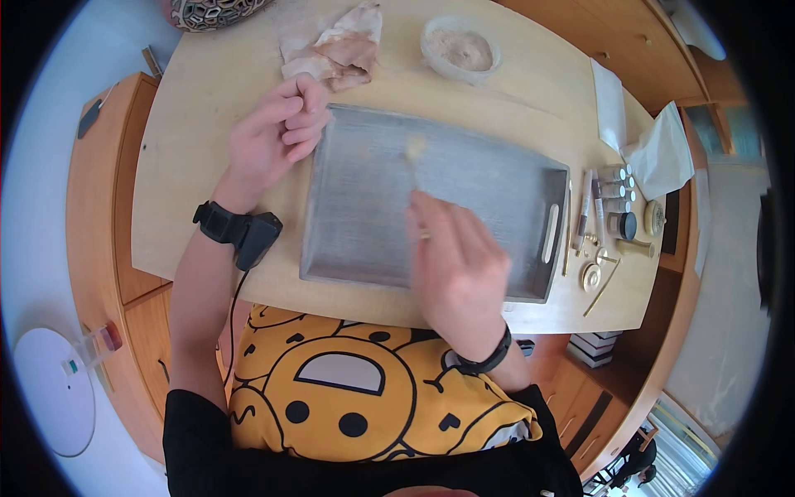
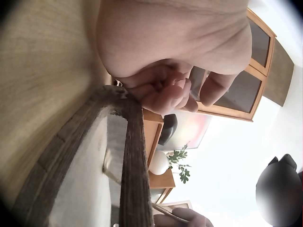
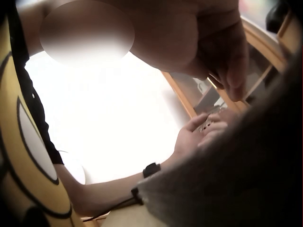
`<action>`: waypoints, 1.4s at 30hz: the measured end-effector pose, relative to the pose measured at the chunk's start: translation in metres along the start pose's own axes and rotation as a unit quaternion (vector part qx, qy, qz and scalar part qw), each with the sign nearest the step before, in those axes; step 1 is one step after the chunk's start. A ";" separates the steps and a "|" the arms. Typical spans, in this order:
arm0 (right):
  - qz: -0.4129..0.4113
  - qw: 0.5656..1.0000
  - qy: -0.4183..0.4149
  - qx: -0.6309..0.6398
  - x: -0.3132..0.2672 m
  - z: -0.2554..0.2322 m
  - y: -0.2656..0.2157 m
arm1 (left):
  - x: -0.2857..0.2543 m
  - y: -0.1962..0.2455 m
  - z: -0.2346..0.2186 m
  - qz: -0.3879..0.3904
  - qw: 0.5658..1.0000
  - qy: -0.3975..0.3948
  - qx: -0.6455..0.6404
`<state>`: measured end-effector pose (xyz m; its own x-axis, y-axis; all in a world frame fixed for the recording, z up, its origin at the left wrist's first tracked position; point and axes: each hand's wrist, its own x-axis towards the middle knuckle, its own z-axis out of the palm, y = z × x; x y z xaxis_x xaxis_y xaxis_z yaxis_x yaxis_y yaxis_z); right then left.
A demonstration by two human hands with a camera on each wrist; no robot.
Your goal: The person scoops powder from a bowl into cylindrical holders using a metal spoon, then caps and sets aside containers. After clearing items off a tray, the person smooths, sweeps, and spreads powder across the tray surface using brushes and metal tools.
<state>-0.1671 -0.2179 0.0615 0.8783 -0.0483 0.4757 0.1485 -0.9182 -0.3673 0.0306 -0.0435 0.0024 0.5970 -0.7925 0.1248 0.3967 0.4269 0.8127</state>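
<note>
A grey wooden tray (image 1: 356, 207) with a handle slot lies on the table. Over its floor, the right hand (image 1: 460, 273) pinches a thin brush (image 1: 415, 152), whose pale bristles blur near the middle of the tray's far part. The left hand (image 1: 269, 137) is by the tray's far left corner, fingers loosely curled and holding nothing. Seen in the left wrist view, those fingers of the left hand (image 2: 175, 38) are against the corner of the rim (image 2: 135, 170). The right wrist view shows the right hand (image 3: 189, 38) above the dark tray side (image 3: 227, 175), its fingertips bent together.
Beyond the tray are a crumpled stained cloth (image 1: 335, 54) and a bowl (image 1: 461, 50) of pale brownish contents. To its right stand small jars (image 1: 614, 190), pens (image 1: 585, 207), gold-coloured pieces (image 1: 590, 277) and white paper (image 1: 662, 153). A yellow patterned cushion (image 1: 339, 385) is at the near edge.
</note>
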 end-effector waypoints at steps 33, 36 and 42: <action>-0.106 0.990 0.007 0.091 -0.003 0.013 -0.015 | 0.001 0.000 0.004 -0.003 1.000 0.004 -0.006; -0.061 0.994 0.033 0.081 -0.007 -0.006 -0.010 | 0.000 -0.001 0.002 0.000 1.000 0.008 -0.009; -0.033 0.997 -0.026 0.058 -0.008 0.002 -0.012 | 0.001 0.000 0.004 -0.002 1.000 0.004 -0.008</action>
<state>-0.1751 -0.2056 0.0610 0.8872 0.0333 0.4603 0.2547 -0.8671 -0.4282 0.0290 -0.0459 0.0049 0.6011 -0.7906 0.1166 0.4103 0.4305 0.8040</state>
